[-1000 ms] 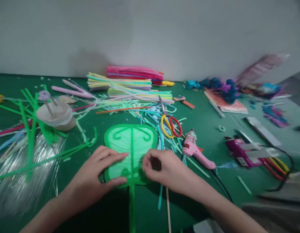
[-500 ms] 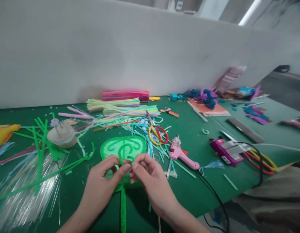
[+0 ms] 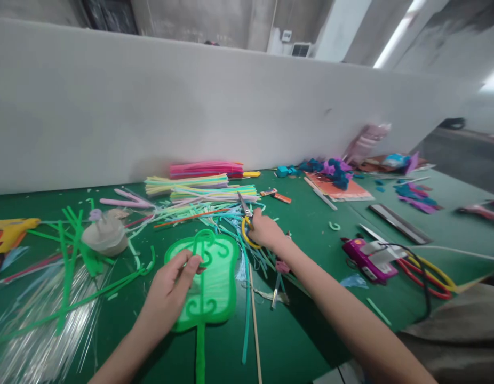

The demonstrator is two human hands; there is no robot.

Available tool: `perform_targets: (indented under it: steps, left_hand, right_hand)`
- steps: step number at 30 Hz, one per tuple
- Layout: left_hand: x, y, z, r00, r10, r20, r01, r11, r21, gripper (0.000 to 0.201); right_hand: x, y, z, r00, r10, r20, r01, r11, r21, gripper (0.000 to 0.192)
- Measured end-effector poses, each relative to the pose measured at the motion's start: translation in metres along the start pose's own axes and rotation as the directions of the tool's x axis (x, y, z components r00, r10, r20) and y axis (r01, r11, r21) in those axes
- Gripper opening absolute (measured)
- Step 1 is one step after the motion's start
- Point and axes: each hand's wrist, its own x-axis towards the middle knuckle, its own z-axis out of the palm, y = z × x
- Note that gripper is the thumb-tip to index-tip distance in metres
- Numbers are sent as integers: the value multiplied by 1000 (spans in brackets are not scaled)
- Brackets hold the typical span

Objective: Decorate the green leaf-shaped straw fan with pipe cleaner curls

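Likely craft workshop: green worktable [image 3: 319, 320], pipe-cleaner bundles [image 3: 199, 184], scissors [image 3: 247, 218], partition wall [image 3: 151, 106]
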Motion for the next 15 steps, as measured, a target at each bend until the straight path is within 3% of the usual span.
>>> perform_targets:
  steps: [5, 8, 10, 13, 15]
  left_hand:
    - [3, 0, -12, 999, 23, -38, -22, 999, 40, 31]
    - [3, -1, -17, 998, -18, -61, 18, 1000, -4, 31]
    - [3, -2, -19, 996, -44, -72, 42, 998, -37, 31]
    - [3, -2, -22, 994, -68, -80, 59, 992, -109, 31]
    - [2, -2, -22, 993, -75, -92, 57, 980, -190, 30]
  right_hand:
    - [-5, 20, -17, 997, -32, -66, 46, 977, 210, 40]
    - [-18, 23, -26, 992, -67, -105, 105, 903, 417, 44]
    - [-29, 20, -30, 981, -79, -179, 180, 718, 672, 45]
    - [-52, 12, -33, 956, -129, -262, 291, 334, 897, 47]
    - [-75, 13, -35, 947, -246, -208, 283, 322, 904, 53]
